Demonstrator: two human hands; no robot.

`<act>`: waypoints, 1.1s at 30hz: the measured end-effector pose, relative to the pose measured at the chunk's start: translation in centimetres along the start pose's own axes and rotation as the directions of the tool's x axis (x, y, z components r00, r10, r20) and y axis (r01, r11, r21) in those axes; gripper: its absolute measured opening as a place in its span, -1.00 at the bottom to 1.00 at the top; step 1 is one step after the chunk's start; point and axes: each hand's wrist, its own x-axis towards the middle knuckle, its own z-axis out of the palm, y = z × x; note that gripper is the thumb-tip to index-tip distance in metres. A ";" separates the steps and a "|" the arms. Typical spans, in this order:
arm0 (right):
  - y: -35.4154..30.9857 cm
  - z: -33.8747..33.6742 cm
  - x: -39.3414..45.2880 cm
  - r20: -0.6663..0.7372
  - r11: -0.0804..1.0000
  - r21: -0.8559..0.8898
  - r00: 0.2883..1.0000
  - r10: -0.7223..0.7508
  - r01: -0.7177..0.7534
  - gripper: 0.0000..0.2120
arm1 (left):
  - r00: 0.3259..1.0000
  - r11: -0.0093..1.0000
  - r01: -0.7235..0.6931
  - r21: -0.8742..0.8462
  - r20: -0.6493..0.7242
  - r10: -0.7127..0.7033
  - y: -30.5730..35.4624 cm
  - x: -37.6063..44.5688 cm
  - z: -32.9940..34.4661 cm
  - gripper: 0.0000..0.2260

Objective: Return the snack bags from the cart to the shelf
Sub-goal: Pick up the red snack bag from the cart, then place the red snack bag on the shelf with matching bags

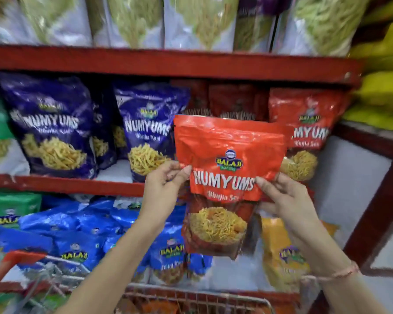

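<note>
Head view, taking the red bag [227, 177] as the landmark. Far to its left on the middle shelf [61, 184] stand purple bags [52, 128], glossy pouches upright so their labels face out. Below-left lie blue bags [77, 232], slumped flat in a pile. The left hand [161, 189] pinches the red bag's left edge between thumb and fingers; the right hand [281, 196] is clamped on its right edge, so the pouch hangs upright and label-forward in front of the shelf, not yet set down. It is crinkly, shiny film with a flat top seal. Just behind and right stands a matching red pouch [309, 132], likely its intended row. Beneath, the cart [191, 298] shows wire mesh.
</note>
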 end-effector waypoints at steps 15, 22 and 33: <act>-0.5 2.5 18.3 -0.222 0.986 -0.156 0.971 -0.085 0.050 -0.88 | 0.918 0.991 0.121 -0.052 -0.374 -0.132 -0.8 16.6 10.0 -0.84; 6.4 1.4 26.7 -0.263 0.994 -0.104 0.963 -0.066 0.040 -0.96 | 0.883 0.985 0.170 -0.028 -0.439 -0.165 -4.1 20.8 10.2 -0.85; 6.3 1.7 22.9 -0.257 0.971 -0.034 0.941 0.221 -0.237 -0.41 | 0.904 0.943 0.334 -0.005 -0.280 -0.322 -11.2 21.5 8.5 -0.26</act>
